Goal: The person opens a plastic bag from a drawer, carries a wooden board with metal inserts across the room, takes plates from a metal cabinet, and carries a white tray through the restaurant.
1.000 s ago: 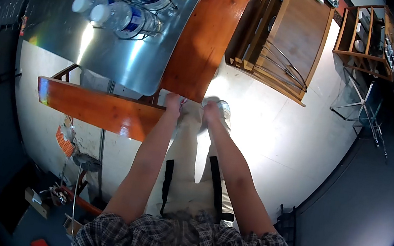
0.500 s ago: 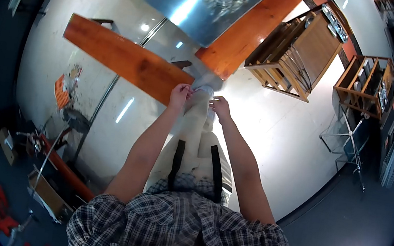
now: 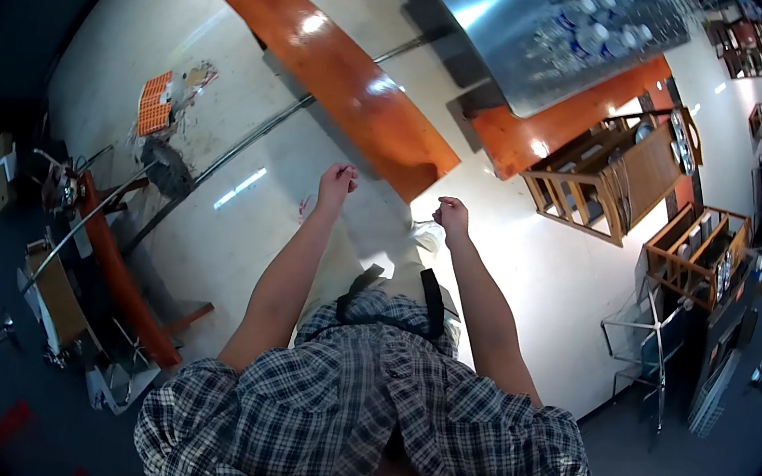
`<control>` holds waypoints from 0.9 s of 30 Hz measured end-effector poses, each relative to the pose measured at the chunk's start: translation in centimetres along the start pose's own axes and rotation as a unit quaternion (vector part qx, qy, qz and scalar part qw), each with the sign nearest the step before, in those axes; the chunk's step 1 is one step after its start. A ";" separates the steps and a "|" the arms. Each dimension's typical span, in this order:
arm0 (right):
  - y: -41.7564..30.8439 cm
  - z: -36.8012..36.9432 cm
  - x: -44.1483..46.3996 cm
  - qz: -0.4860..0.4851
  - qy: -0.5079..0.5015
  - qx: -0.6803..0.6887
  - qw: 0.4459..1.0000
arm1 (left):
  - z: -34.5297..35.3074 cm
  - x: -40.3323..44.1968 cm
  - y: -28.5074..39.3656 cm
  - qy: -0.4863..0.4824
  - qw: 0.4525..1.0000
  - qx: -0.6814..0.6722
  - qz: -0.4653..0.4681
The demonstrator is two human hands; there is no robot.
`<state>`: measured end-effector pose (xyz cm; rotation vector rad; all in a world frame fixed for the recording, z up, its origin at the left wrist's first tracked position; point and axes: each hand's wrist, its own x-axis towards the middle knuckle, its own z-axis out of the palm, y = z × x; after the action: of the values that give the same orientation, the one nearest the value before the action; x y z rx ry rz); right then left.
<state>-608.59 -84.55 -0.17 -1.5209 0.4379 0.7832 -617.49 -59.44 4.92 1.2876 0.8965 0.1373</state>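
My left hand [image 3: 338, 185] is raised over the pale floor, its fingers curled inward. The near end of an orange-brown wooden bench [image 3: 361, 99] lies closest to it, with a gap between them. Level with it on the right, my right hand [image 3: 451, 219] is closed too, just below the bench's near corner. Whether anything small sits inside either hand is hidden. Light trousers [image 3: 405, 259] with black straps [image 3: 431, 302] show between my forearms.
A metal-topped table [image 3: 505, 46] with clear bottles [image 3: 599, 40] stands ahead, beside a second bench [image 3: 553, 121]. Wooden racks [image 3: 617, 184] stand to the right, near a metal-legged stand [image 3: 651, 325]. A toppled bench [image 3: 120, 255] and an orange grid piece [image 3: 155, 104] are left.
My hands have come away from the raised leg and shoe between them and moved farther apart. The leg has lowered. The view has turned, shifting the table and bottles rightward.
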 end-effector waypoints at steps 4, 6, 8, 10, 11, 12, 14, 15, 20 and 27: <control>-1.8 9.7 1.5 -0.068 -0.024 0.016 0.997 | -9.1 4.8 3.6 0.010 1.000 0.001 0.013; -2.2 13.6 3.4 -0.085 -0.028 0.040 0.995 | -13.7 7.4 6.0 0.000 1.000 0.012 0.015; -3.9 18.5 2.7 -0.056 0.014 0.064 0.996 | -19.4 9.9 8.5 -0.006 1.000 0.015 0.015; -4.6 23.6 2.3 -0.060 0.036 0.090 0.993 | -26.6 12.5 11.1 0.016 0.997 0.079 0.012; -4.7 24.8 2.7 -0.076 0.040 0.097 0.992 | -29.1 13.6 11.9 0.019 0.997 0.078 0.008; -4.8 25.4 3.0 -0.076 0.046 0.090 0.992 | -30.8 14.3 12.6 0.022 0.995 0.099 0.002; -6.0 25.8 3.1 -0.066 0.064 0.101 0.991 | -32.8 16.4 13.3 0.019 0.991 0.130 0.013; -6.7 26.9 3.3 -0.061 0.086 0.114 0.988 | -34.0 18.0 13.3 0.022 0.991 0.128 0.013; -9.7 29.8 6.9 -0.087 0.118 0.106 0.984 | -32.8 23.8 17.6 -0.006 0.948 0.287 0.136; -12.3 36.6 18.5 -0.208 0.127 -0.243 0.939 | -28.7 34.6 26.8 -0.077 0.788 0.519 0.322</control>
<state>-595.08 -43.99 -2.78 -2.1035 0.0945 0.3694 -602.63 -9.63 10.83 2.5838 0.2935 0.0604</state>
